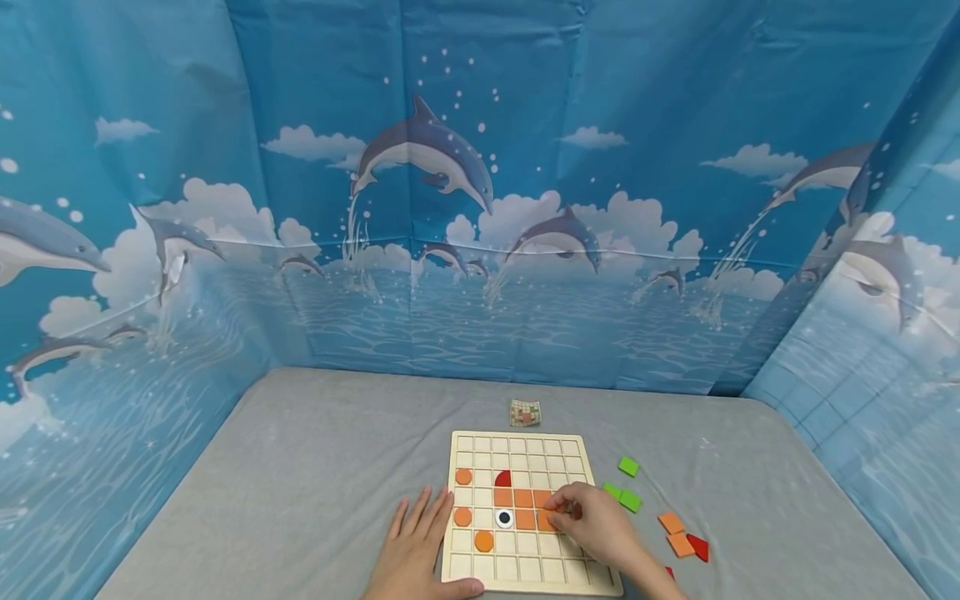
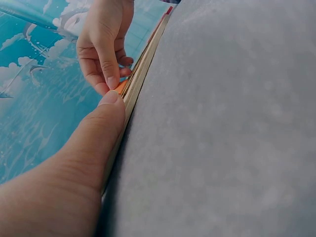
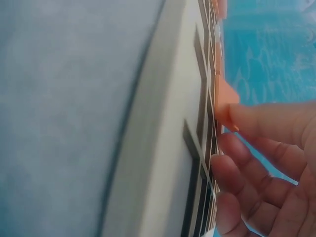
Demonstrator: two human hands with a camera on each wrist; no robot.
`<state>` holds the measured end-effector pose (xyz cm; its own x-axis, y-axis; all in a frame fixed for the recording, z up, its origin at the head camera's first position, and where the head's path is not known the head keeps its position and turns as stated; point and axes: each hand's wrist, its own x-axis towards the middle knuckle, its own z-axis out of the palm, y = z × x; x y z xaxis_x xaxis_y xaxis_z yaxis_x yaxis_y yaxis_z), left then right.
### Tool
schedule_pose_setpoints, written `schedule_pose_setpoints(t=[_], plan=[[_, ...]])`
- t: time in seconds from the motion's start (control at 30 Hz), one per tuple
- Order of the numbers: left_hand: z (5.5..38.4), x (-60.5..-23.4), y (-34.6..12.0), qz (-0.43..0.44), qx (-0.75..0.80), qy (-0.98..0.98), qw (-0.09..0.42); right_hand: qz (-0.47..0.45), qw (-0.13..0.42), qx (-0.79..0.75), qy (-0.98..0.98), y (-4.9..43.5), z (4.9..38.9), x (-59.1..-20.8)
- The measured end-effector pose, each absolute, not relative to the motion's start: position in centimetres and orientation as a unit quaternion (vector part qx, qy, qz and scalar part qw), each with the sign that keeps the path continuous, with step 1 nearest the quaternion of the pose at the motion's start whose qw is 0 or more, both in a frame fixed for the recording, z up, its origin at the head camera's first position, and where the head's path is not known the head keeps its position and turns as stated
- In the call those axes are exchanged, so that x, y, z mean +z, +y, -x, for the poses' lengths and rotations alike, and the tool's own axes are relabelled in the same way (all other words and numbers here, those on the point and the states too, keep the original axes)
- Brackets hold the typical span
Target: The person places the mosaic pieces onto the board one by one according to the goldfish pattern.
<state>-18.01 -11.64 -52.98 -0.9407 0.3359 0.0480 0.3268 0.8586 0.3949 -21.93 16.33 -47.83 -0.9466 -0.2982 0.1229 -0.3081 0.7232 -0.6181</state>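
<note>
A pale wooden grid board (image 1: pixel 528 569) lies on the grey cloth. My left hand (image 1: pixel 412 546) rests along its left side, fingers spread, thumb at the near edge. Over the right part of the grid, my right hand (image 1: pixel 596 521) pinches an orange tile (image 3: pixel 226 101) between thumb and fingers, tilted up from the cells. Several orange squares (image 1: pixel 524 498) sit in neighbouring cells, with a red quarter-round piece (image 1: pixel 503 479) above them. A white disc with a black centre (image 1: pixel 504 518) lies left of the orange squares. Orange round pieces (image 1: pixel 484 541) occupy cells toward the left.
Right of the board lie green squares (image 1: pixel 629 466), loose orange squares (image 1: pixel 681 545) and a red piece (image 1: pixel 698 547). A small printed picture card (image 1: pixel 525 413) is beyond the board's far edge. A dolphin-patterned curtain (image 1: pixel 465 317) encloses the back and sides of the table.
</note>
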Motion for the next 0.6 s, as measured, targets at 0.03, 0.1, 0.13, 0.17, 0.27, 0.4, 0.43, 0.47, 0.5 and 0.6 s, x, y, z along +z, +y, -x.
schedule_pose_setpoints(t=[0.03, 0.1, 0.13, 0.17, 0.27, 0.4, 0.43, 0.47, 0.5, 0.6], plan=[[18.00, -52.97, -11.63, -0.172, 0.202, 0.964, 0.011, -0.160, 0.008, 0.332, -0.930, 16.31, 21.93, -47.82], [17.99, -52.94, -11.62, -0.172, 0.202, 0.964, 0.010, -0.155, 0.011, 0.327, -0.932, 16.24, 21.96, -47.83], [17.98, -52.91, -11.61, -0.172, 0.203, 0.964, 0.010, -0.153, 0.011, 0.327, -0.933, 16.23, 21.97, -47.83], [17.98, -52.88, -11.60, -0.172, 0.204, 0.964, 0.010, -0.152, 0.012, 0.325, -0.933, 16.21, 21.98, -47.84], [18.00, -52.79, -11.57, -0.171, 0.203, 0.964, 0.011, -0.149, 0.014, 0.320, -0.936, 16.10, 22.02, -47.86], [18.02, -52.75, -11.56, -0.170, 0.200, 0.965, 0.013, -0.141, 0.010, 0.314, -0.939, 15.98, 22.01, -47.84], [18.02, -52.75, -11.56, -0.170, 0.199, 0.965, 0.012, -0.138, 0.008, 0.315, -0.939, 15.95, 22.00, -47.82], [18.02, -52.75, -11.56, -0.169, 0.199, 0.965, 0.012, -0.136, 0.006, 0.315, -0.939, 15.91, 21.99, -47.80], [18.01, -52.76, -11.56, -0.169, 0.198, 0.965, 0.010, -0.134, 0.005, 0.316, -0.939, 15.89, 21.98, -47.78], [17.98, -52.79, -11.53, -0.169, 0.199, 0.965, 0.008, -0.131, 0.003, 0.318, -0.939, 15.91, 21.91, -47.76]])
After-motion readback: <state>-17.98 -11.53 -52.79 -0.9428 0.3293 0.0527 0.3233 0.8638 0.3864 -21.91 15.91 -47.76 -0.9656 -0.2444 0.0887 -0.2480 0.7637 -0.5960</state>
